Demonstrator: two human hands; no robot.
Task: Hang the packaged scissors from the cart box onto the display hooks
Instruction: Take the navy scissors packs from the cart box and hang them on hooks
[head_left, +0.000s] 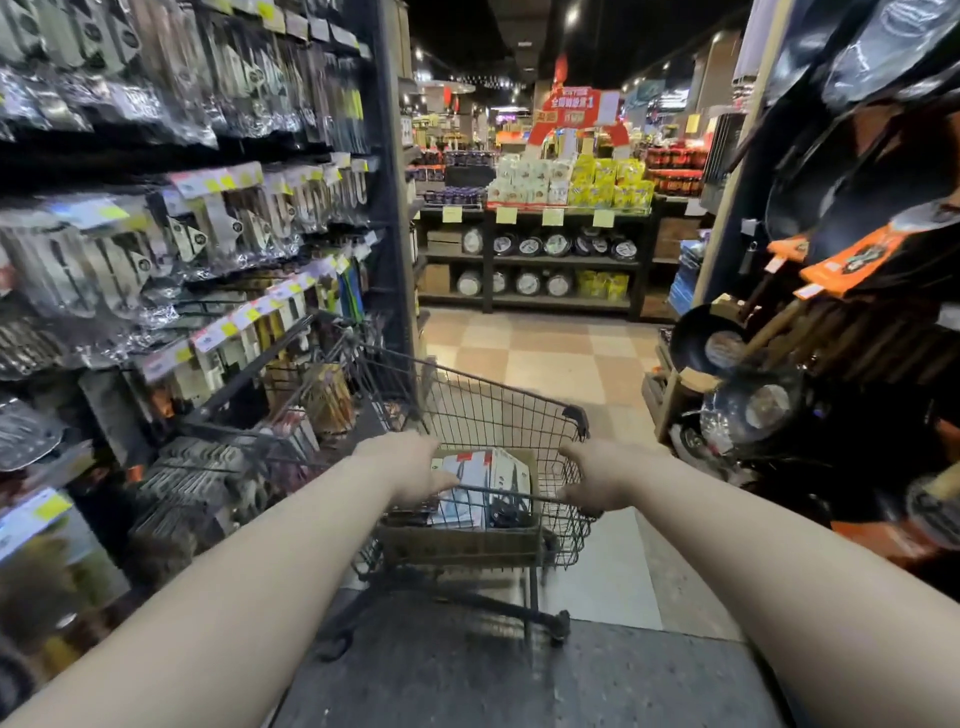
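A black wire shopping cart (498, 410) stands in the aisle in front of me. Inside it sits a brown cardboard box (462, 543) holding several white packaged scissors (483, 470). My left hand (410, 467) and my right hand (597, 478) both grip the cart's near handle bar, fingers curled over it. On my left runs a dark display wall (218, 249) with hooks full of hanging packaged utensils and price tags.
Black pans and woks (737, 353) hang and stack on the right-hand shelving, narrowing the aisle. Ahead, tiled floor (545, 358) leads to a cross-aisle shelf with yellow and white packs (571, 182). A dark mat lies under my feet.
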